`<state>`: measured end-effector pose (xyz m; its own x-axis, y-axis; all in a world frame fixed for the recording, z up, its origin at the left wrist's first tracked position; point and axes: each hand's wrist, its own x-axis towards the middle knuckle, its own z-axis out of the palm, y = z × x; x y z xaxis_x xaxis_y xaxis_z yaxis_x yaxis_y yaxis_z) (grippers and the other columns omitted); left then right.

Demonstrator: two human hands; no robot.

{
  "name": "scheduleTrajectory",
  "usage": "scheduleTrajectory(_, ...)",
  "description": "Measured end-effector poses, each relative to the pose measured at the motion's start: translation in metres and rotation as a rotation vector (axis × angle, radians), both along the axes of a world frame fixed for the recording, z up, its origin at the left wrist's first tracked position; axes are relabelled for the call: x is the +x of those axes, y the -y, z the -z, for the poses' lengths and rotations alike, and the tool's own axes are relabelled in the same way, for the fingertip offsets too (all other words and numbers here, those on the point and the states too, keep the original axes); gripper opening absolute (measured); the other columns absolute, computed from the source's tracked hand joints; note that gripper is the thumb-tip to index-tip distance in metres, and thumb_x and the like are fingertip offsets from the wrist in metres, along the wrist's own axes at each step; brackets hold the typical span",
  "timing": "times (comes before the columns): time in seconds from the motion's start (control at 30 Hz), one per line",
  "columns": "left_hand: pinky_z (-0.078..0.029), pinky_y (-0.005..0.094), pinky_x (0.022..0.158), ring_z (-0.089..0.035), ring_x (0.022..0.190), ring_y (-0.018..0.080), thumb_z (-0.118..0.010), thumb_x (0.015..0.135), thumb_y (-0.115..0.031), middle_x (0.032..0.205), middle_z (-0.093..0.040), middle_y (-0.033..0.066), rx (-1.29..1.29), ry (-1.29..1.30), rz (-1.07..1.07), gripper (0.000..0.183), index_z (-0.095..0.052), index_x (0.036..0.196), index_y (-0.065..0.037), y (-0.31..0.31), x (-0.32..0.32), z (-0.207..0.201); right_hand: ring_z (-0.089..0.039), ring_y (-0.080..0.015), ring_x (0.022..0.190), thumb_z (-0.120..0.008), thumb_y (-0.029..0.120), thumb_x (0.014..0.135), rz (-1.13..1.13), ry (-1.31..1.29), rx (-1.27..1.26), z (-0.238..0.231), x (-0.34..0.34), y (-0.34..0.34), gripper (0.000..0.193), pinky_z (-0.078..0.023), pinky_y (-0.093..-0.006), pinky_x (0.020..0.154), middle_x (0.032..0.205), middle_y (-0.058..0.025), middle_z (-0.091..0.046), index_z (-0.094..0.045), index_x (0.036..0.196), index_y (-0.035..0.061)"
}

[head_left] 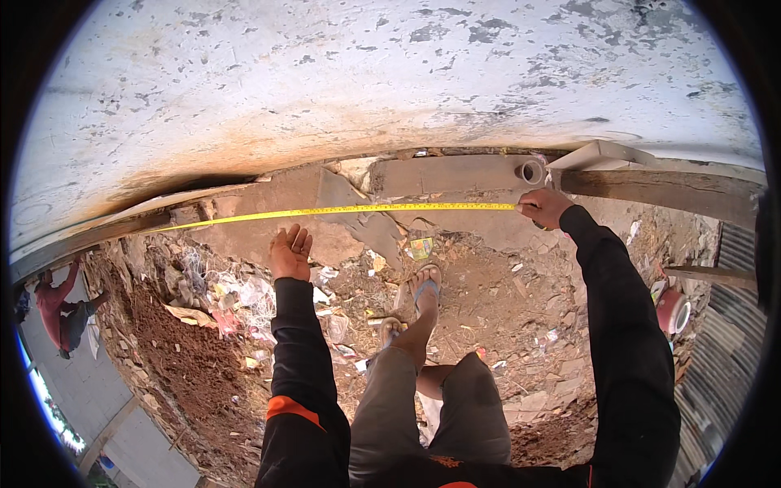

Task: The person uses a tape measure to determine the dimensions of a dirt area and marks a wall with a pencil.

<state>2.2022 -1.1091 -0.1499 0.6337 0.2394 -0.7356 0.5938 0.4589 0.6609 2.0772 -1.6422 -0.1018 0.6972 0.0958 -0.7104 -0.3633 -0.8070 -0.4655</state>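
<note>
A yellow tape measure (382,208) is stretched out across the scene, running along the foot of the weathered white wall (390,81). My right hand (545,209) is closed round its right end, near a pipe opening (531,172) in the ledge. From there the blade runs left, narrowing toward the far left; its other end cannot be made out. Just below the blade, my left hand (290,254) is open with fingers apart and holds nothing. It looks apart from the tape.
At far left, another person (58,309) in a red top reaches toward the wall. Litter (244,297) and reddish soil (175,350) cover the ground around my sandalled feet. To the right are a wooden beam (667,193), a red-and-white container (674,311) and corrugated sheeting (720,350).
</note>
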Motion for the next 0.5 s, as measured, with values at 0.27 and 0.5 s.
scheduleTrajectory(0.27, -0.049, 0.0390, 0.077, -0.057, 0.091, 0.0231, -0.051, 0.098, -0.042, 0.098, -0.058, 0.0106, -0.135, 1.163, 0.454, 0.046, -0.048, 0.128, -0.007, 0.143, -0.060, -0.260, -0.061, -0.0227, 0.060, -0.053, 0.039, 0.093, -0.073, 0.116, -0.057, 0.032, 0.007, 0.091, 0.034, -0.047, -0.0376, 0.060, 0.067, -0.0081, -0.062, -0.061, 0.087, 0.0063)
scheduleTrajectory(0.5, -0.042, 0.0301, 0.070, -0.051, 0.085, 0.0155, -0.078, 0.078, -0.027, 0.093, -0.054, 0.0016, -0.364, 1.062, 0.350, 0.036, -0.060, 0.101, -0.007, 0.221, -0.122, -0.246, -0.057, -0.0225, 0.064, -0.054, 0.037, 0.093, -0.058, 0.003, -0.092, 0.062, -0.003, 0.172, 0.033, -0.045, -0.0374, 0.062, 0.070, -0.0099, -0.058, -0.063, 0.090, 0.0055)
